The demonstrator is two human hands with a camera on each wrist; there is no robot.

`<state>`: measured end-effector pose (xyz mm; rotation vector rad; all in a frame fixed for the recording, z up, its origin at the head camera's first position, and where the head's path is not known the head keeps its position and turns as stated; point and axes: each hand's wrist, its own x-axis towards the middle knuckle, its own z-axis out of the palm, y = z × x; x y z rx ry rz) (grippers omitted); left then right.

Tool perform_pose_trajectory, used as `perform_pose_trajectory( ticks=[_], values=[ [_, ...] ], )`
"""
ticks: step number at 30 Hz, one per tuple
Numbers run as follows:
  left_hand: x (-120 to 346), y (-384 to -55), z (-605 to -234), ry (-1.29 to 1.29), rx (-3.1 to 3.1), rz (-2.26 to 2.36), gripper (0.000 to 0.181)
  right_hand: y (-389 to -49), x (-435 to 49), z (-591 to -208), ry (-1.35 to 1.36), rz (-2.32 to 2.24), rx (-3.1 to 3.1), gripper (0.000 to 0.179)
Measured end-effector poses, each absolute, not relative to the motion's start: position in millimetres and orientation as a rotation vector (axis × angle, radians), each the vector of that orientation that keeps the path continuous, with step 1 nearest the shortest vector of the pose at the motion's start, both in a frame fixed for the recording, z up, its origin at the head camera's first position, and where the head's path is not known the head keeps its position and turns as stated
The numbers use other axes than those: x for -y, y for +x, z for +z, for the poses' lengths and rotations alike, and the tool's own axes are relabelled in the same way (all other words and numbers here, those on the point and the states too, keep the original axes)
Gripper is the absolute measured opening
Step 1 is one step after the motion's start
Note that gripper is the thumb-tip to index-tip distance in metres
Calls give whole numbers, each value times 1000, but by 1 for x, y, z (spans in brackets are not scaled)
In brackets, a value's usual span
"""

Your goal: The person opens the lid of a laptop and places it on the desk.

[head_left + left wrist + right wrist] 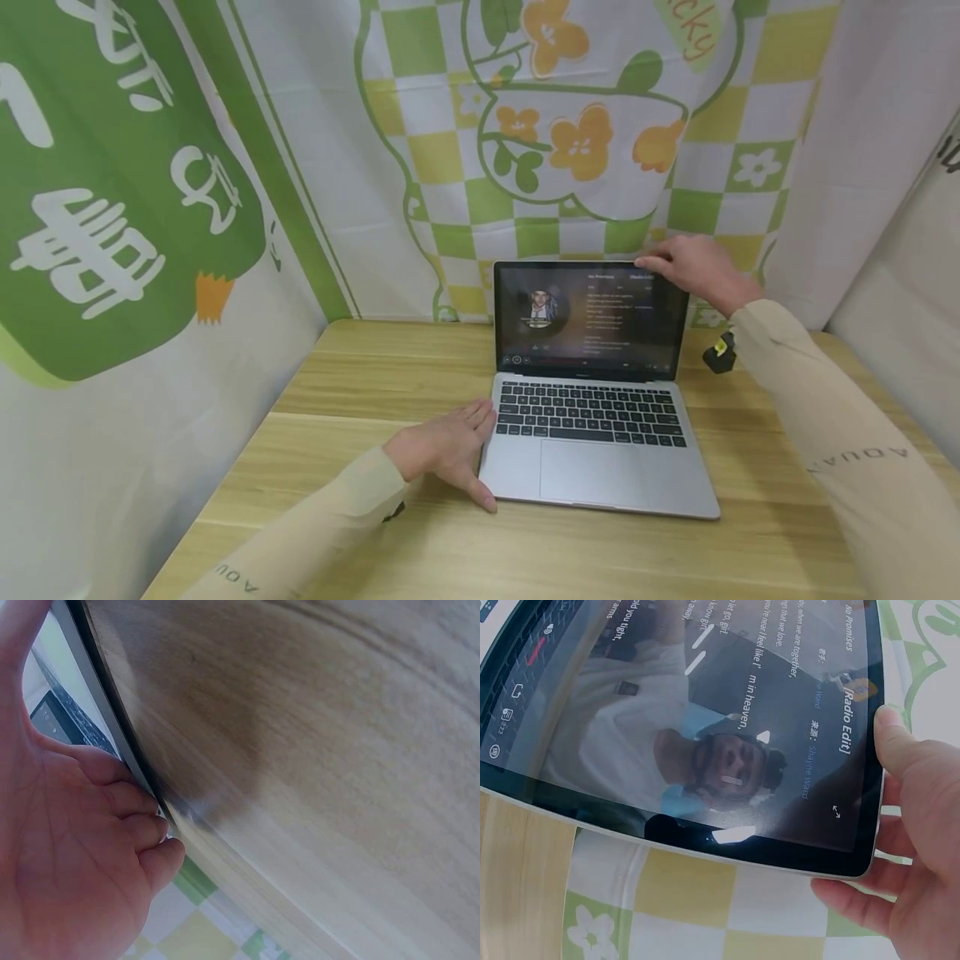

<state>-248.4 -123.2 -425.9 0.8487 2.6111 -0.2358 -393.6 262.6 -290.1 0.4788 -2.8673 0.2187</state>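
A silver laptop (622,475) lies unfolded on the wooden table, its screen (570,317) raised and lit with a music player and lyrics. My left hand (453,442) rests along the laptop's left edge, fingers stretched toward the hinge and thumb spread to the front corner. In the left wrist view, the fingertips (154,825) meet the laptop's thin side. At the screen's top right corner, my right hand (693,267) grips the lid. The right wrist view has the thumb (891,739) on the front bezel and the other fingers behind the lid.
A small black and yellow object (720,354) sits on the table (360,367) right of the screen, beside my right sleeve (840,433). Patterned green, white and yellow cloth (420,133) hangs behind the table's back edge. More cloth hangs at both sides.
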Motion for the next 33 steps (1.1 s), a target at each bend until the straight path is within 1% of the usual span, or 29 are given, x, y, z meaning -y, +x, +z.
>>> perform_pose_trajectory(
  ticks=[8,20,25,33],
  values=[
    [125,-247,-427,893,-2609,-252,141,-397,-267,-295,424,227,2871,49],
    [125,-248,-429,907,-2625,-241,140,-408,-275,-305,349,490,2842,50],
    [124,-247,-428,906,-2626,-265,140,-410,-278,-311,304,531,2799,47],
    [123,-247,-425,899,-2625,-275,140,-415,-283,-323,243,564,2788,49]
  ],
)
